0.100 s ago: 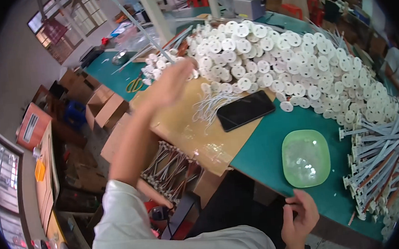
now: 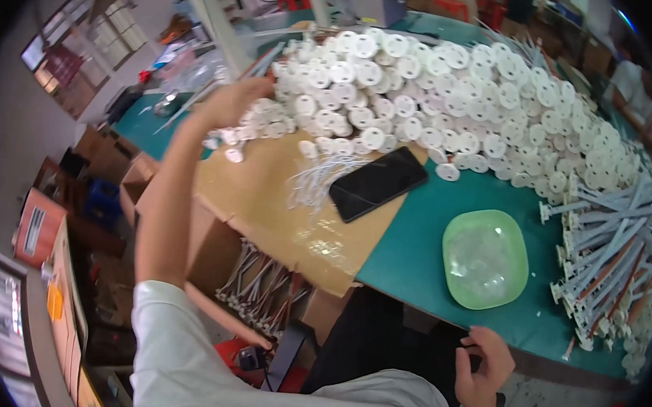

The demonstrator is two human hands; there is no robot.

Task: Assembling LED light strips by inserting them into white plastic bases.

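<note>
My left hand (image 2: 237, 100) reaches over the left end of a heap of white round discs with holes (image 2: 378, 84). Its fingers stretch out to the right, slightly blurred, and I see nothing held in them. A grey strip (image 2: 267, 58) lies just beyond the fingertips. Low on the right, by the table's front edge, my right hand (image 2: 486, 367) hovers with its fingers loosely curled, thumb apart and nothing between them. The green bowl (image 2: 524, 264), holding clear, shiny contents I cannot make out, stands on the table just beyond it.
A black phone (image 2: 380, 184) and thin white strands (image 2: 313, 181) lie on brown cardboard (image 2: 264, 201). Grey and brown strips with white ends (image 2: 613, 250) are piled at the right. Below the table's left edge, an open carton (image 2: 211, 247) contains similar strips.
The long strip that slanted up from my left hand no longer stands there. The whole view has shifted, moving table items leftward. My right hand keeps nearly the same pose.
</note>
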